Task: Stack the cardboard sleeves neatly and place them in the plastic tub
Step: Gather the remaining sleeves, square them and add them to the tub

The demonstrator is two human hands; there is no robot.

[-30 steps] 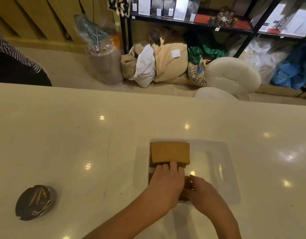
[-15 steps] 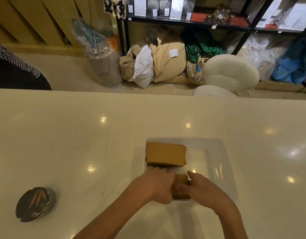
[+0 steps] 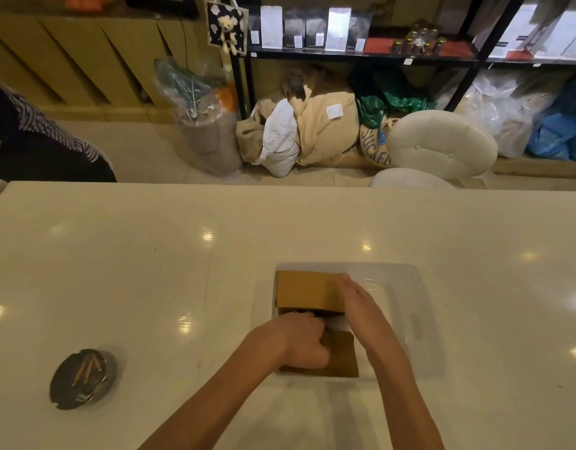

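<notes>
Brown cardboard lies under both your hands. Your left hand (image 3: 299, 344) rests knuckles-up on the near stack (image 3: 342, 357) of sleeves, its fingers curled down over the stack's far edge and gripping it there. It covers the stack's left part. Your right hand (image 3: 358, 302) is flat, fingers straight and held together. It stands on edge and presses against the right side of the far stack (image 3: 307, 289). The fingertips reach that stack's far right corner.

Both stacks lie flat inside the clear plastic tub (image 3: 419, 319), along its left side, with a thin gap between them. The far stack's top sleeve looks slightly askew from those below. The right half of the tub shows only its bare floor.

That tub sits on a glossy white table (image 3: 150, 271), just in front of you. Well off to your left on the table is a dark round dish (image 3: 82, 380) with a few thin sticks in it. Beyond the table's far edge you see a striped sleeve (image 3: 43, 131) at the left. Cloth sacks (image 3: 312, 131), a pale round cushion (image 3: 442, 144) and a black shelf (image 3: 361, 55) of packets stand behind.
</notes>
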